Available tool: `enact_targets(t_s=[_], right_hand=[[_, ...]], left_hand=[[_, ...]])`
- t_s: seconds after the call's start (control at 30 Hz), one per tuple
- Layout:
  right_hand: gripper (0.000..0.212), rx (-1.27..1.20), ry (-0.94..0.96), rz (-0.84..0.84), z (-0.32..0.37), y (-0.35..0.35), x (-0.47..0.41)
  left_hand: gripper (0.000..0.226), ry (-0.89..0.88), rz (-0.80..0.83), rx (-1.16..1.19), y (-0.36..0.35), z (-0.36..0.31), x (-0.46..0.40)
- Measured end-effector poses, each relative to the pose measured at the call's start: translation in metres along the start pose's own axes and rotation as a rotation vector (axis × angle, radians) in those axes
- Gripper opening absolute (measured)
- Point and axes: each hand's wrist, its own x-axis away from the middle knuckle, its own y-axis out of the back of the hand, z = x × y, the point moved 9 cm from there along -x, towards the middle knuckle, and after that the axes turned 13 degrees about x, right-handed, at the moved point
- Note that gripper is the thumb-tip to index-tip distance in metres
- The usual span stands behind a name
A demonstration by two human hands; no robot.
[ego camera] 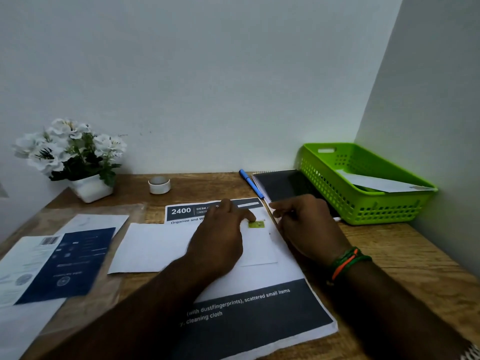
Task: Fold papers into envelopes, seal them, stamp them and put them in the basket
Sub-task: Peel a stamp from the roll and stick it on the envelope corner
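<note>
Head view, the only one. Envelope (161, 245) lies flat on the printed sheet (259, 307) at mid-desk, long side across. Stamp (256, 224), small and yellow-green, sits at the envelope's far right corner. Left hand (220, 240) lies over the envelope, fingers stretched forward, one fingertip pressing at the stamp's left edge; nothing is pinched. Right hand (306, 224) hovers just beside the stamp on the right, fingers loosely curled with tips drawn together; motion blur there, so I cannot tell whether it holds anything. Basket (363, 211), green, stands at the far right corner of the desk (402, 255), well apart from the envelope; one white envelope (376, 183) already leans inside it. Judgement: at least one piece finished and filed; the present one is folded and, as it lies flat and closed, probably sealed, and now at the stamping step. Left for this one: press the stamp flat, then carry it to the basket. More paper (85, 224) and a dark-blue leaflet (70, 263) lie at the left, so further envelopes may follow; count unknown. Also on desk: notebook (283, 183), blue pen (250, 183), small white cup (159, 185), white flowers (70, 149) in a pot.
</note>
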Motion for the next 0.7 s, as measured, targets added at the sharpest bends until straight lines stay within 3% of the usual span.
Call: enact_targets(t_s=[0.2, 0.3, 0.5, 0.6, 0.7], right_hand=[[0.036, 0.164, 0.166, 0.176, 0.01, -0.029, 0.001], [0.022, 0.282, 0.176, 0.189, 0.013, -0.034, 0.001], [0.028, 0.745, 0.248, 0.232, 0.054, -0.032, 0.019], [0.031, 0.75, 0.253, 0.261, 0.061, -0.036, 0.021], [0.024, 0.532, 0.185, 0.255, 0.039, -0.029, 0.013]], left_hand=[[0.043, -0.013, -0.004, 0.041, 0.001, -0.002, 0.0], [0.034, -0.048, -0.02, 0.035, 0.004, -0.006, 0.0], [0.027, -0.112, 0.029, -0.139, 0.01, -0.021, 0.004], [0.03, -0.142, 0.057, -0.202, 0.008, -0.027, 0.011], [0.031, -0.098, 0.104, -0.114, 0.011, -0.015, 0.016]])
